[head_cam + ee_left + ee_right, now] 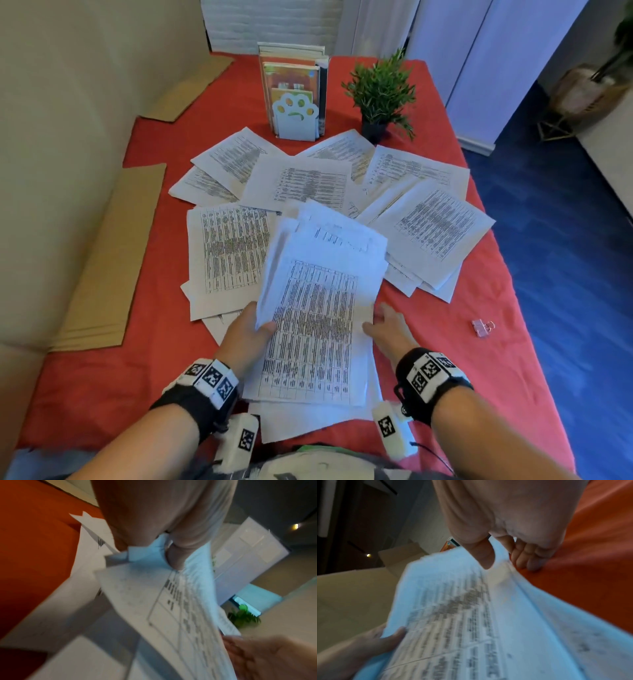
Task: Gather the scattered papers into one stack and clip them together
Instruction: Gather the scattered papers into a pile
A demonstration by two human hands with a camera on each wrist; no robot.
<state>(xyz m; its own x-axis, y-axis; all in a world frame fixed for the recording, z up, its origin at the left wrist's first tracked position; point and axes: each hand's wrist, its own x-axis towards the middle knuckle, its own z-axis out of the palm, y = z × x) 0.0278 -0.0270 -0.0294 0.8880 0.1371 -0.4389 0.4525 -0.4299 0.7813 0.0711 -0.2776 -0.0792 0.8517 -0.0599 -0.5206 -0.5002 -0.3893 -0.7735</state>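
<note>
Several printed sheets lie scattered over a red tablecloth (479, 291), among them one at the left (229, 246), one in the middle (311, 185) and one at the right (435, 222). My left hand (253, 329) (171, 547) grips the left edge of a loose paper stack (318, 325) (171, 601) (453, 615), thumb on top, and the stack is lifted and tilted. My right hand (387, 325) (503, 558) holds the stack's right edge, thumb above and fingers curled below, near the cloth. A pink binder clip (482, 328) lies alone on the cloth, to the right of my right hand.
A paw-shaped bookend with books (296, 96) and a small potted plant (380, 92) stand at the table's far end. Cardboard sheets (106, 260) lie along the left side by a beige wall. The table's right edge drops to a blue floor (565, 240).
</note>
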